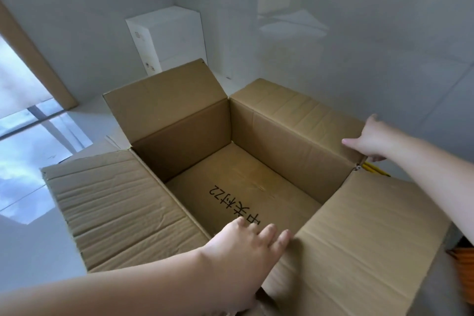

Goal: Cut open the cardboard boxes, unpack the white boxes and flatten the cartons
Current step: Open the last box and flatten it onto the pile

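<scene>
1. Cardboard dominates the view: a large brown corrugated cardboard carton [230, 169] stands open on a glossy pale tiled floor [384, 46], all four top flaps folded outward.
2. Black handwritten characters [230, 202] mark the bare bottom of the carton, which holds no contents.
3. A person's left hand [241, 244] reaches in over the carton's near corner, fingers straight and slightly spread, fingertips resting where the near flap meets the rim; it grips nothing.
4. The person's right hand [372, 140] rests on the carton's right-hand rim at the far end of the near flap, thumb extended along the inside wall; its other fingers are hidden behind the flap, so whether they curl round the edge cannot be told.
5. A stack of plain white rectangular boxes [166, 41] stands on the floor just behind the carton's far flap, near a pale wall.
6. A thin yellow object [375, 170], too little visible to identify, pokes out just beside the carton's right corner, below the right hand.
7. An orange object [461, 258] shows at the frame edge, right of the carton's near flap.
</scene>
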Demonstrator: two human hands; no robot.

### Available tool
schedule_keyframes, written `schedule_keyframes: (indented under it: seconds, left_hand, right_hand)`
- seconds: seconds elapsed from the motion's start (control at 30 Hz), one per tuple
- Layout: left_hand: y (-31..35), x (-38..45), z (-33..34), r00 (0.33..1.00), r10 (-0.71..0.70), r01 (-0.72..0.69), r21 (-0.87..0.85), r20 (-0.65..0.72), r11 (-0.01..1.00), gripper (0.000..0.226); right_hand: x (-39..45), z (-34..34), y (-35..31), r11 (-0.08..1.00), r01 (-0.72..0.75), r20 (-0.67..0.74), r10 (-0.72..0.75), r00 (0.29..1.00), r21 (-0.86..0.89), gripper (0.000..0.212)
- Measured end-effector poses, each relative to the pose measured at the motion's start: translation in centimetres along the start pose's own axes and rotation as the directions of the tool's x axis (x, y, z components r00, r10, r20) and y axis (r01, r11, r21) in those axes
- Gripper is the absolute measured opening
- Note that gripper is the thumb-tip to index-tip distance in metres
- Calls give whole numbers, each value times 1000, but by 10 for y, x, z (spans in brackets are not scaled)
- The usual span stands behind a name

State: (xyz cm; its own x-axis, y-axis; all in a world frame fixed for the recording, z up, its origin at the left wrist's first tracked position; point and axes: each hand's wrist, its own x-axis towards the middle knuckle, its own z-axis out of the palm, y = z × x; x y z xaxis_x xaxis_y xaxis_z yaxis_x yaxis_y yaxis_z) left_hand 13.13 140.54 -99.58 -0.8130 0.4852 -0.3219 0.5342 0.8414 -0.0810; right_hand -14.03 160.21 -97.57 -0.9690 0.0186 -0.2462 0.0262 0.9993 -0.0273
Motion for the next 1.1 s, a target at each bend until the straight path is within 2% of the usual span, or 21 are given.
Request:
schedule_keyframes:
  seconds: [0.1, 0.3, 0.37, 0.4, 0.47, 0.53, 0.57, 0.63, 0.7, 0.8, 0.83, 0.87, 0.93, 0.97, 1.03, 1.1]
  left_hand:
    - [-16, 5, 0, 999, -41, 42, 49, -17, 998, 94]
    - [-55, 10, -2, 981, -194, 196, 88, -25, 977, 76]
    - [-63, 11, -3, 975, -221, 223, 84, -33, 971, 71]
    - [-66, 12, -4, 974, -225, 227, 75, -35, 971, 73]
    - [-68, 12, -6, 983, -177, 179, 30, -40, 983, 86]
    - [-65, 11, -11, 998, -39, 36, -67, -40, 997, 104]
    - [-60, 10, -14, 997, 43, -49, -98, -63, 994, 110]
    - [-47, 8, -20, 964, 176, -193, -66, -197, 979, 103]
    - [-39, 5, -26, 911, 244, -273, -41, -331, 961, 76]
    - [-42, 0, -37, 829, 203, -303, -113, -521, 946, 44]
    - [-45, -2, -41, 800, 161, -290, -137, -578, 947, 37]
    - [-49, -4, -45, 776, 111, -266, -163, -620, 950, 31]
    - [-57, -6, -56, 768, 10, -180, -201, -640, 963, 21]
    - [-62, -7, -61, 776, -36, -128, -213, -629, 969, 19]
    - [-69, -8, -67, 788, -126, -29, -241, -602, 970, 19]
    - [-73, -6, -71, 794, -187, 39, -259, -579, 965, 22]
  right_hand:
    - [7, 4, -6, 984, -62, 33, 57, 998, 164, 105]
    - [24, 6, 3, 962, -138, -24, 148, 989, 237, 108]
    - [33, 9, 12, 910, -158, -5, 173, 985, 383, 102]
    - [38, 11, 17, 841, -154, 12, 174, 985, 518, 89]
    - [43, 9, 25, 612, -163, 52, 196, 979, 774, 55]
    - [46, 4, 31, 415, -177, 84, 233, 969, 892, 42]
    - [46, 1, 32, 381, -161, 65, 252, 966, 910, 42]
    - [47, -10, 30, 414, -92, -43, 306, 951, 906, 54]
    - [41, -22, 27, 465, -4, -166, 325, 931, 885, 72]
    - [32, -40, 24, 463, 113, -234, 212, 949, 879, 77]
    - [29, -46, 24, 503, 122, -223, 146, 964, 856, 73]
    - [25, -55, 23, 588, 133, -219, 77, 973, 798, 65]
    - [17, -73, 21, 799, 208, -269, -60, 961, 564, 42]
    - [14, -82, 18, 863, 252, -301, -123, 946, 438, 34]
    - [8, -93, 9, 902, 337, -301, -253, 919, 271, 33]
    - [2, -97, -6, 896, 404, -256, -353, 900, 183, 46]
